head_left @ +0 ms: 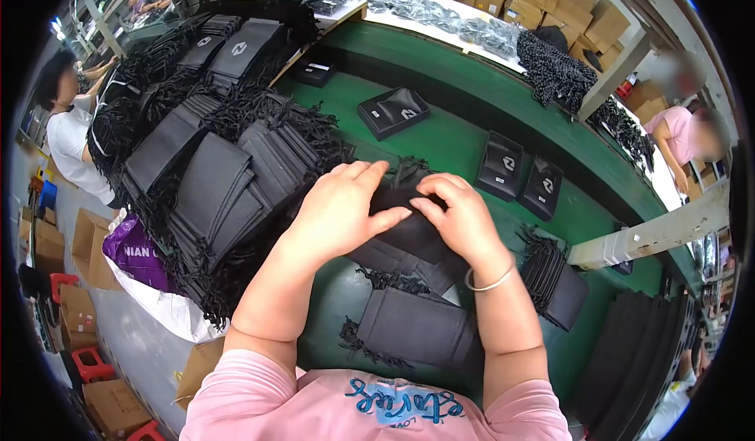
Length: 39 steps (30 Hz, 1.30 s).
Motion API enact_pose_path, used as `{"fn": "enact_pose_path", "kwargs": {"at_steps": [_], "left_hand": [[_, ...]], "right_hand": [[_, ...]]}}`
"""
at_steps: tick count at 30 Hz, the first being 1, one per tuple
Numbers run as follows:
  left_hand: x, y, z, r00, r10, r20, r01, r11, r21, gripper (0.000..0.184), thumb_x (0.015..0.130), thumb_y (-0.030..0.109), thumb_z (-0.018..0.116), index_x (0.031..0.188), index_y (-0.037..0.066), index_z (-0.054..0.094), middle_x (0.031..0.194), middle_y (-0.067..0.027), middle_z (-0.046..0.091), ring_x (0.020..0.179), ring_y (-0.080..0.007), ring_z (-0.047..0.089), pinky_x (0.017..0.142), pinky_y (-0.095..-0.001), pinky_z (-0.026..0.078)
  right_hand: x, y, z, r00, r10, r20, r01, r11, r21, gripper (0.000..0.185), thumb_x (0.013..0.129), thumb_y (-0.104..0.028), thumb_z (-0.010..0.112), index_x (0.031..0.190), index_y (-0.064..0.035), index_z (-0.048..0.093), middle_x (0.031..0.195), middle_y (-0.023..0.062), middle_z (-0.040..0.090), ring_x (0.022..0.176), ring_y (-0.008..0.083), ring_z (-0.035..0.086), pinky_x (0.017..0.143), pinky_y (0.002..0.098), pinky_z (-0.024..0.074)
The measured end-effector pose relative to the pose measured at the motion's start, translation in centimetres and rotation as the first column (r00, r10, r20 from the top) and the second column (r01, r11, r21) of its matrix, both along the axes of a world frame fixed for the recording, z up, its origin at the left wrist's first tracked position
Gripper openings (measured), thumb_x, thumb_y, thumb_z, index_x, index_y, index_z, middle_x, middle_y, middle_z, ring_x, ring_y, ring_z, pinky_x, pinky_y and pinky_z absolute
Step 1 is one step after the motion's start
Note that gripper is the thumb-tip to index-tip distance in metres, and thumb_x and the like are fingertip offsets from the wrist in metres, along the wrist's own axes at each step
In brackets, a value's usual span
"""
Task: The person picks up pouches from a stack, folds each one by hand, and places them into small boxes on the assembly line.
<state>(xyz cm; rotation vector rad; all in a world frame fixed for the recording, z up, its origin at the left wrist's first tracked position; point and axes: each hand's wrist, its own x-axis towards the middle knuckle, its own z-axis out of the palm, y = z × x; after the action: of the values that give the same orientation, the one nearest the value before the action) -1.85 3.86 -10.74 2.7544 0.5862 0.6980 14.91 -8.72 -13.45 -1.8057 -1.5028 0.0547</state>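
In front of me a black drawstring pouch (409, 233) is between my hands, its dark cords bunched at the far end. My left hand (340, 205) is at its left edge, with the fingers over the far side and the thumb on top. At the right edge, my right hand (460, 214) is closed in a pinch on the fabric. Nearer my body lies a stack of similar black pouches (413, 327) with corded ends. Part of the held pouch is hidden by my fingers.
Heaped black pouches (208, 193) rise at the left. Black boxes with a white logo (393, 112) lie on the green conveyor surface (440, 138). Another pouch pile (562, 288) is at the right, below a pale post (653, 233). Co-workers sit at left and right.
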Motion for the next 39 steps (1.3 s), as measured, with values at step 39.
{"fn": "enact_pose_path", "kwargs": {"at_steps": [39], "left_hand": [[12.5, 6.7, 8.2, 0.957, -0.260, 0.131, 0.291, 0.832, -0.473, 0.022, 0.079, 0.005, 0.062, 0.100, 0.002, 0.067, 0.084, -0.0063, 0.065, 0.073, -0.0124, 0.056, 0.065, -0.0240, 0.046]], "right_hand": [[8.0, 4.3, 8.3, 0.895, -0.183, -0.407, 0.167, 0.983, -0.074, 0.019, 0.084, -0.015, 0.066, 0.098, -0.0019, 0.068, 0.075, 0.0035, 0.064, 0.058, 0.0107, 0.053, 0.054, 0.0232, 0.0424]]}}
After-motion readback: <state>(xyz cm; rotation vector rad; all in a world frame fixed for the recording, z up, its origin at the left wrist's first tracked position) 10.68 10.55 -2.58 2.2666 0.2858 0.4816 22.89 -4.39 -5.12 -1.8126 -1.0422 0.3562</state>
